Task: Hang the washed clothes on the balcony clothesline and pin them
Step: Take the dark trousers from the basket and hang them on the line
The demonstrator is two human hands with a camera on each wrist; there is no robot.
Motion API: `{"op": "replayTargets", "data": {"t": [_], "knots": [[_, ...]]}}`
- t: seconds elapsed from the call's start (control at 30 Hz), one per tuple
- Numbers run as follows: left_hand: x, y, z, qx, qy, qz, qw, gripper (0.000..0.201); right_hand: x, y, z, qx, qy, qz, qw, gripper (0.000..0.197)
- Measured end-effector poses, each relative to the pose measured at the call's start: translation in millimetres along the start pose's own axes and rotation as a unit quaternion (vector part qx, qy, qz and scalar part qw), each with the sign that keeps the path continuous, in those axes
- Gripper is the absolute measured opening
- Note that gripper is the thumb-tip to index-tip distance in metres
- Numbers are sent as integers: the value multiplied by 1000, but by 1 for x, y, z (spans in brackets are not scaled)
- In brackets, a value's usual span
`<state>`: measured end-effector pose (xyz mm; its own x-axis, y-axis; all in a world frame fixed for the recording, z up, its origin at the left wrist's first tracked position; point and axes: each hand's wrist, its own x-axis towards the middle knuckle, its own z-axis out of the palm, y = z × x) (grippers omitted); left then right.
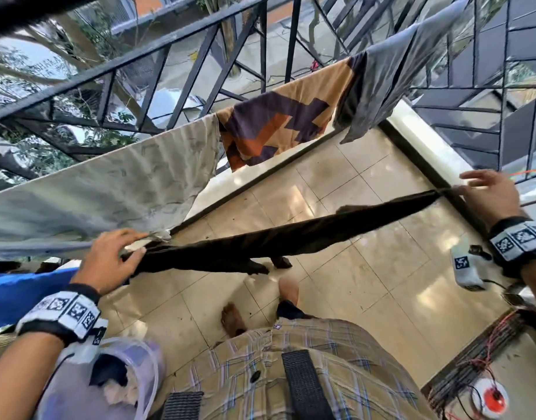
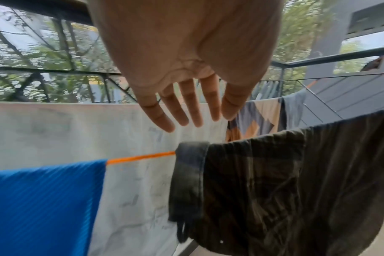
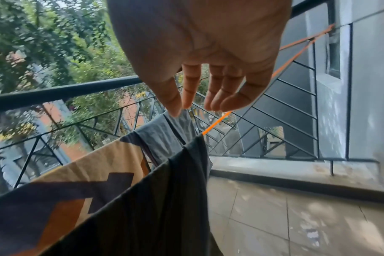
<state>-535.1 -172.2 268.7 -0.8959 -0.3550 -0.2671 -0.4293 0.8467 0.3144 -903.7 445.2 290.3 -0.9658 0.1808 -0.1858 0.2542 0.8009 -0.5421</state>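
Observation:
A dark brown garment (image 1: 291, 237) hangs folded over the orange clothesline (image 2: 140, 157), stretched between my two hands. My left hand (image 1: 115, 256) hovers at the garment's left end with fingers straight and spread; in the head view the thumb seems to brush the cloth. In the left wrist view this left hand (image 2: 186, 107) is above the garment (image 2: 285, 181) and holds nothing. My right hand (image 1: 487, 192) is at the right end, fingers relaxed. The right wrist view shows the right hand (image 3: 208, 93) just above the garment (image 3: 153, 216) and the line (image 3: 217, 121). No pegs are in sight.
On a farther line hang a white sheet (image 1: 109, 189), a patterned tan and purple cloth (image 1: 278, 125) and a grey garment (image 1: 387, 74). A blue cloth (image 1: 24, 295) hangs at left. A translucent tub (image 1: 145, 359) with laundry stands at my lower left. Black railing (image 1: 157, 53) bounds the balcony.

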Motion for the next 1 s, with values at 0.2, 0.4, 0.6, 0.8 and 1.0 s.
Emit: {"op": "replayTargets", "data": {"t": [0.2, 0.4, 0.6, 0.8, 1.0], "knots": [[31, 17, 9, 24, -164, 41, 985, 15, -26, -20, 10, -170, -143, -245, 944, 31], [32, 9, 10, -64, -97, -41, 992, 7, -17, -40, 20, -275, -198, -239, 910, 20], [7, 6, 3, -97, 55, -29, 993, 6, -10, -48, 20, -333, -193, -207, 899, 23], [-34, -3, -29, -114, 158, -15, 981, 34, -10, -61, 10, -333, -147, -211, 907, 19], [-74, 26, 6, -73, 10, 31, 997, 18, -10, -73, 9, -344, -135, -208, 906, 21]]}}
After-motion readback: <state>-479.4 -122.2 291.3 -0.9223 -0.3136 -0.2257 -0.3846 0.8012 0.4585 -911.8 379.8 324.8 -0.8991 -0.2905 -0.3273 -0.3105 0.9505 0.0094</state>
